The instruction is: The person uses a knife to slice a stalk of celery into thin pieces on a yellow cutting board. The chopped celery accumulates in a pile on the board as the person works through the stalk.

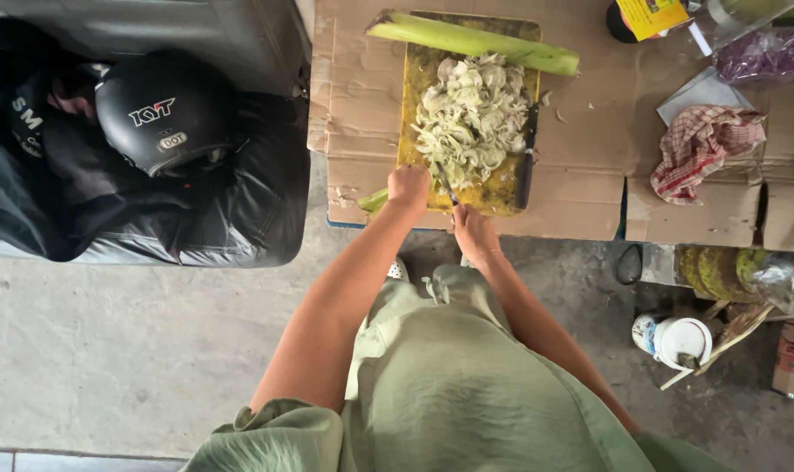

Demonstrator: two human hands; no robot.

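Note:
My left hand point(408, 185) presses down on a green stalk point(375, 200) at the near edge of a yellow cutting board point(499, 194). My right hand point(473, 231) grips the handle of a knife point(447, 185) whose blade points up onto the board beside the left hand. A pile of pale shredded vegetable point(469, 115) covers the middle of the board. A long light-green stalk point(475, 42) lies across the board's far end. A second dark knife point(526, 157) rests along the board's right side.
The board sits on flattened cardboard point(589, 131). A red checked cloth point(703, 149), a purple bag point(768, 54) and a bottle point(646, 17) lie at right. A black helmet point(165, 109) sits on a dark seat at left. A white tub point(681, 341) stands on the concrete floor.

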